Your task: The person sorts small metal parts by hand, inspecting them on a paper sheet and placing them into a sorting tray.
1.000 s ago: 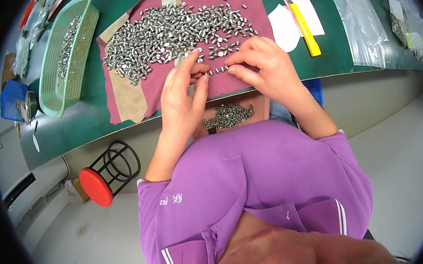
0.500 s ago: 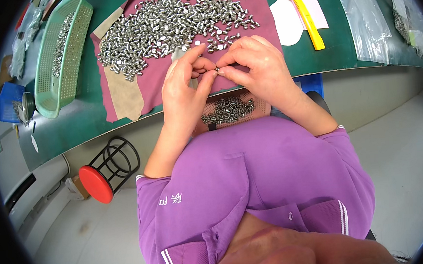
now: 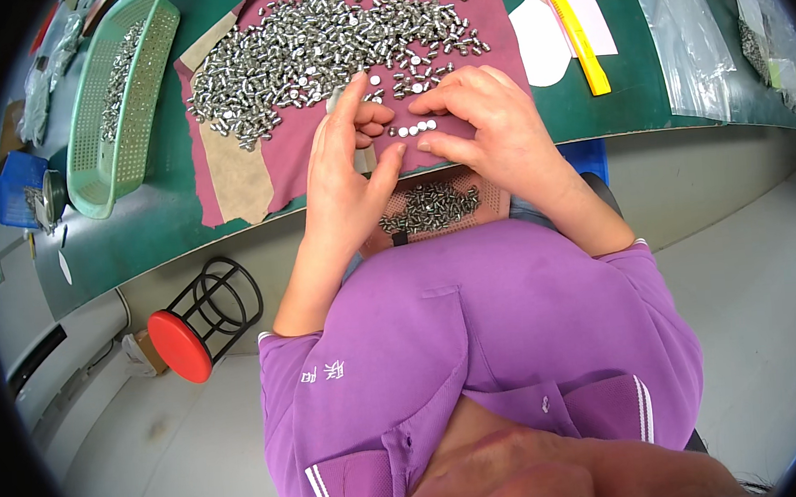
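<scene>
My left hand hovers over the maroon cloth, thumb and fingers apart, with nothing visible in it. Opposite it, my right hand has its thumb and forefinger spread around a short row of small metal studs. Several in this row show round white ends, and a darker one lies at the left end. The right thumb tip is close to the row; whether it touches cannot be made out. Beyond both hands spreads a large pile of the same silvery studs.
Under the table edge, a pink basket holds more studs. A long green basket stands at left, a blue bin beside it. At right lie a yellow utility knife, paper and plastic bags. A red stool stands lower left.
The fingertips of both hands were together at a tiny piece; now they have parted. The row of white-ended studs between them has come into sight.
</scene>
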`<state>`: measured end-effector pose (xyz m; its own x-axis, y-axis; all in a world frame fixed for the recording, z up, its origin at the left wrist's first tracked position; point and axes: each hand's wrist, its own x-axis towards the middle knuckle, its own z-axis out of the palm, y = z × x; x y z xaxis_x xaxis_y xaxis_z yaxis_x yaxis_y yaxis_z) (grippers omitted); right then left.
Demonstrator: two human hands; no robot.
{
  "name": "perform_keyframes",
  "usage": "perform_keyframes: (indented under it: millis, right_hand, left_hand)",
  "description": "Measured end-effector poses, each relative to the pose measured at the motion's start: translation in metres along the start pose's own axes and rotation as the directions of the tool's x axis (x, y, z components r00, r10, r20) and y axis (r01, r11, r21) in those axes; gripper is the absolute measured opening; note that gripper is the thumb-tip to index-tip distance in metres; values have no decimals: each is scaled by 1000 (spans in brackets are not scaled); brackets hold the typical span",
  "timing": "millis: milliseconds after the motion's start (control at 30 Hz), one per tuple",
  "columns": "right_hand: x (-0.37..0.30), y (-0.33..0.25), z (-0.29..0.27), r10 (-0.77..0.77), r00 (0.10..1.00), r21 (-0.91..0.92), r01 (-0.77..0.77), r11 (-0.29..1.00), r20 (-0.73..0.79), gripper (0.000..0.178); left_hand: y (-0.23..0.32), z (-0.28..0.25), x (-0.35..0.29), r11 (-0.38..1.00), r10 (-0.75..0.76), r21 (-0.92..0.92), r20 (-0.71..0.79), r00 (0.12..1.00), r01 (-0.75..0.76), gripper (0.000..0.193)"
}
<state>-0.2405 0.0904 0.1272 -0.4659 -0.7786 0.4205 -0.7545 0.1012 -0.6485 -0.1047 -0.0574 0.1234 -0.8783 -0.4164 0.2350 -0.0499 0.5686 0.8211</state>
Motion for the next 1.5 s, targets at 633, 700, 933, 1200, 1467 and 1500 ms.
perform_keyframes:
  millis: [633, 700, 933, 1200, 1467, 1500]
  right_hand:
    - [2, -2, -11, -39, 996, -42, 43, 998, 76, 24]
    - [4, -8, -6, -46, 997, -40, 49, 998, 69, 20]
    - [-9, -14, -17, -12, 958, 49, -2, 999, 286, 19]
    - [5, -6, -19, 102, 993, -38, -100, 994, 65, 24]
    - [12, -1, -1, 46, 997, 60, -50, 997, 64, 24]
    - [10, 0, -3, 76, 994, 110, -85, 990, 81, 24]
  left_hand:
    - [9, -6, 1, 998, -54, -5, 51, 997, 55, 74]
    - [6, -2, 3, 1000, -29, -9, 39, 999, 29, 74]
    - [25, -19, -9, 979, -121, -115, 343, 932, 169, 72]
    - [4, -14, 9, 973, 42, 228, -45, 998, -31, 72]
    - [6, 4, 19, 995, 41, 85, 34, 999, -44, 69]
    - [6, 2, 17, 996, 46, 72, 53, 998, -50, 69]
